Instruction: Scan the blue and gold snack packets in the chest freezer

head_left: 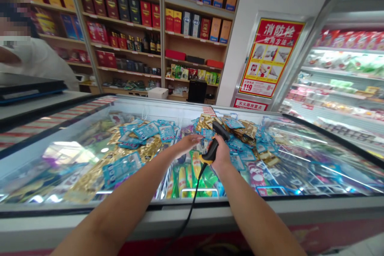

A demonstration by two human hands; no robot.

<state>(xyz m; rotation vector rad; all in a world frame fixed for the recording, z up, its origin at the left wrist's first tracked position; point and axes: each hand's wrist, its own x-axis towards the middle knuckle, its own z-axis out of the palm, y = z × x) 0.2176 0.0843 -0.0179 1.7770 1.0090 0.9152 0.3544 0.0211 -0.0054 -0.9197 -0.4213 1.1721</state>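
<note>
My right hand (221,153) is wrapped round the grip of a black and yellow barcode scanner (211,151), its head tilted up over the freezer. A black cord hangs from the grip down across the front rim. My left hand (189,142) reaches in to the left of the scanner, fingers stretched out, fingertips at a small blue packet (207,133). Whether they touch it is hard to make out. Below both hands lie green and yellow corn-shaped ice cream packs (196,165). Gold wrapped packs (247,129) and more blue packets (147,130) are heaped on either side.
Both hands reach inside a chest freezer with a white front rim (210,218). Glass lids (69,156) cover its left and right parts. Behind stand shelves of boxes (129,8) and a fire-hydrant poster (271,58). A person in white (45,62) is at far left, beside a counter.
</note>
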